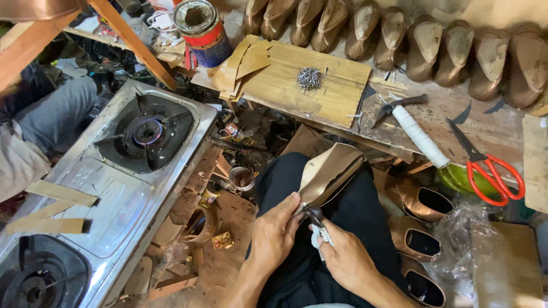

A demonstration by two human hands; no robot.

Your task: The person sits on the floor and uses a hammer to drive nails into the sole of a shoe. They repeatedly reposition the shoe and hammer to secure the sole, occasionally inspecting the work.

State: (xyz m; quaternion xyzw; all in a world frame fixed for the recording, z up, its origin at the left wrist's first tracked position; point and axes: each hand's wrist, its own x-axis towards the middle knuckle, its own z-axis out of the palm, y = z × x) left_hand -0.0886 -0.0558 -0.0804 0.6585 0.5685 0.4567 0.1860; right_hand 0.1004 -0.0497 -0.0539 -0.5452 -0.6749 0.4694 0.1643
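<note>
A tan shoe upper on its last (332, 171) rests across my lap on dark trousers. My left hand (275, 232) grips its near end, thumb pressed on the leather edge. My right hand (342, 258) holds a dark pincer-like tool (314, 215) with a pale handle, its jaws biting the leather edge beside my left thumb. Both hands sit close together at the bottom centre.
A steel two-burner gas stove (123, 188) fills the left. A wooden board (319, 85) carries a clump of small nails (309, 78). A hammer (414, 128), red-handled scissors (485, 171), a paint tin (202, 31), a row of lasted shoes (411, 40) and brown shoes (419, 199) surround me.
</note>
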